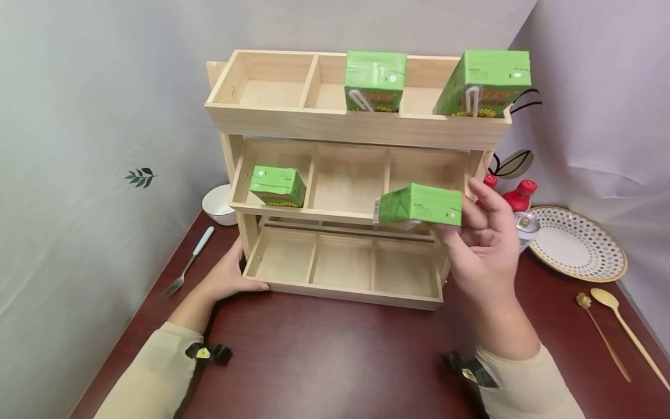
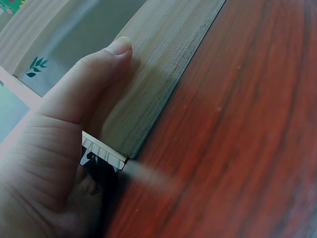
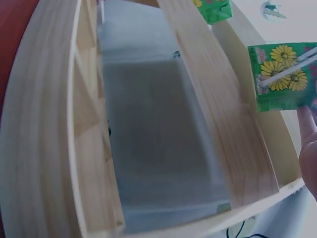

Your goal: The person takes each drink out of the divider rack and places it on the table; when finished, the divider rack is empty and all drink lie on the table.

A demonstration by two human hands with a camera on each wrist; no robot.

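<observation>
A three-tier wooden shelf rack (image 1: 335, 295) stands on the dark red table, each tier split into three compartments. My left hand (image 1: 230, 273) holds its lower left corner, thumb along the front board (image 2: 163, 64), the other fingers hidden behind the side. In the head view, my right hand (image 1: 487, 250) pinches a green drink carton (image 1: 424, 205) by its right end, tilted before the middle tier's right compartment. The right wrist view shows this carton (image 3: 270, 101) with yellow flowers and a white straw. Other green cartons sit top centre (image 1: 374, 73), top right (image 1: 494, 70) and middle left (image 1: 277, 185).
On the left lie a fork (image 1: 191, 262) and a white bowl (image 1: 217, 205). To the right are red-capped bottles (image 1: 518, 198), a can (image 1: 526, 226), a dotted plate (image 1: 573, 241), a gold spoon (image 1: 628, 331) and a thin flower-ended spoon (image 1: 602, 334). Grey curtains hang around.
</observation>
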